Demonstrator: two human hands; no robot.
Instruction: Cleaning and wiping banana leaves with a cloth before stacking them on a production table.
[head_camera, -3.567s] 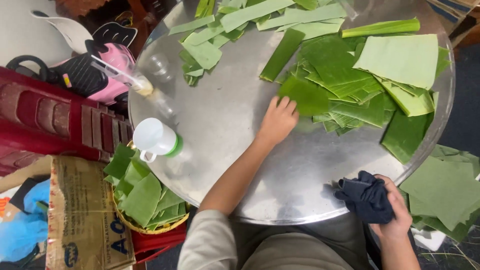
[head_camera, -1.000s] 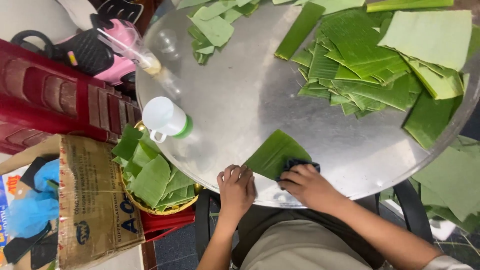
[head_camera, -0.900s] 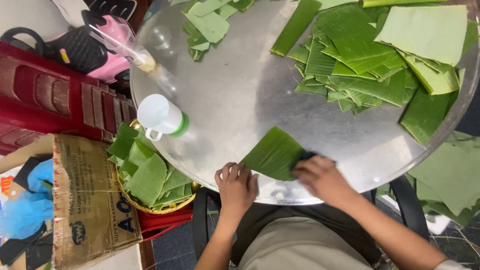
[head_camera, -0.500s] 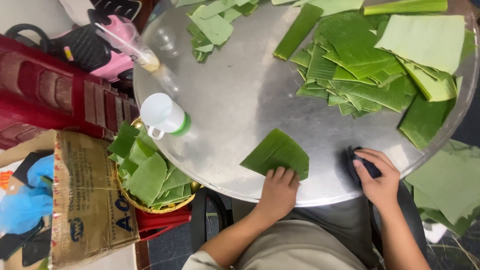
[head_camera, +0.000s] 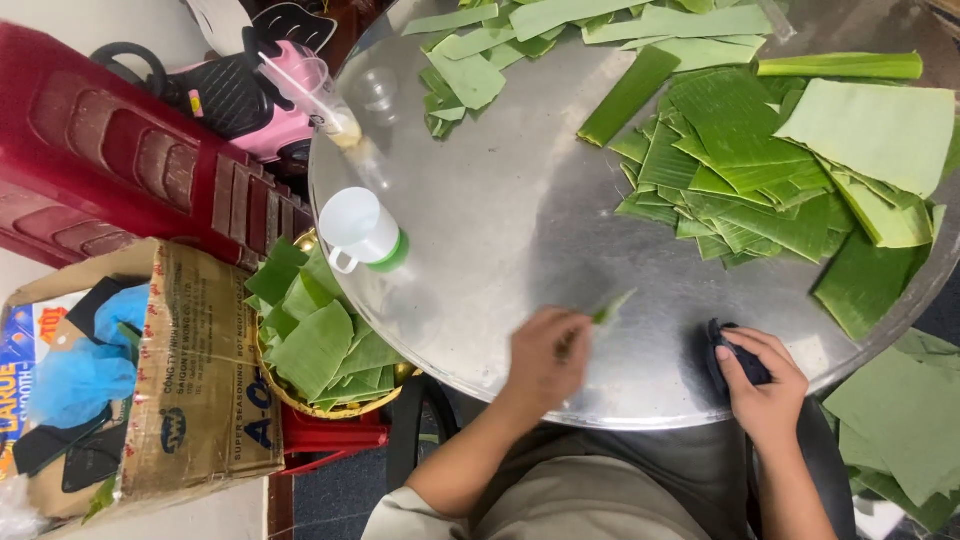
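Centrally, blurred left hand (head_camera: 545, 352) gripping banana leaf piece (head_camera: 612, 306), right hand (head_camera: 763, 375) clutching dark cloth (head_camera: 728, 352), lower round metal worktop (head_camera: 520, 210).

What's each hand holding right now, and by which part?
The left hand, blurred, grips a banana leaf piece by its near end. The right hand presses its fingers on the top of a dark cloth.
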